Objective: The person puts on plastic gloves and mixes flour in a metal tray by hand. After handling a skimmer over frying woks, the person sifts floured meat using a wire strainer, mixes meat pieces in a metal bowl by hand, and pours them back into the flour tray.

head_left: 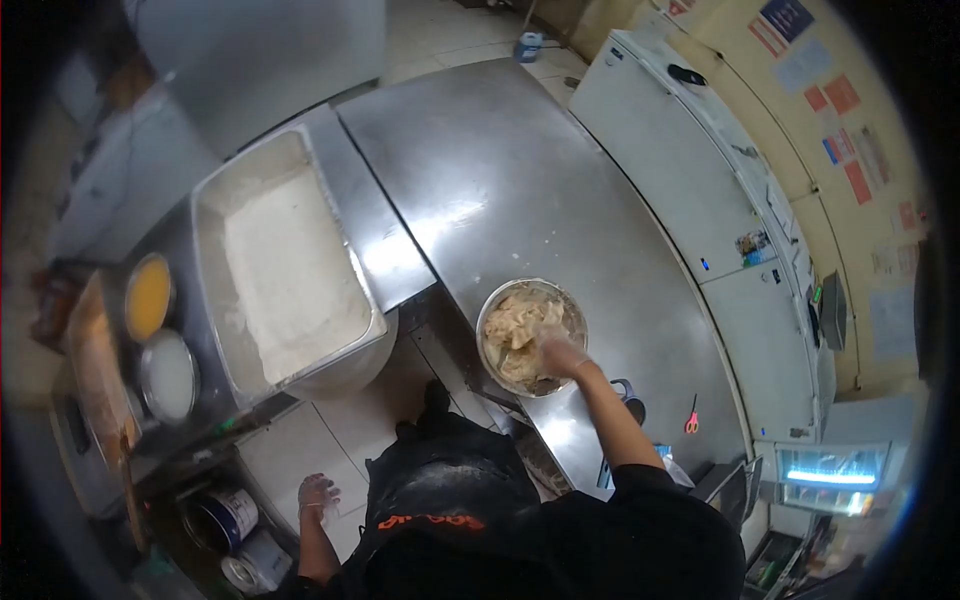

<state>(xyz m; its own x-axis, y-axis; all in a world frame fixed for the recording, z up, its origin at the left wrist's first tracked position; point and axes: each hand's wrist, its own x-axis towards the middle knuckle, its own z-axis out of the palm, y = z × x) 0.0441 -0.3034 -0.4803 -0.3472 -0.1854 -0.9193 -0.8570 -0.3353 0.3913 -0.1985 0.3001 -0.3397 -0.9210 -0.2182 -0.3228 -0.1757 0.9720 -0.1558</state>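
A round metal bowl [489, 366] stands near the edge of the steel table, filled with pale, coated pieces [518, 325]. My right hand [560, 352], in a clear glove, reaches into the bowl at its right side and touches the pieces. Its fingers are blurred and partly hidden among them. Away from the bowl, my left hand [318, 493] hangs low over the floor at the lower left, in a clear glove, with its fingers apart and nothing in it.
A deep tray of white powder [290, 270] sits left of the gap. Beside it are a bowl of yellow contents [149, 298] and a bowl of whitish contents [169, 375]. Pink-handled scissors [691, 423] and a dark mug [634, 405] lie right of my arm.
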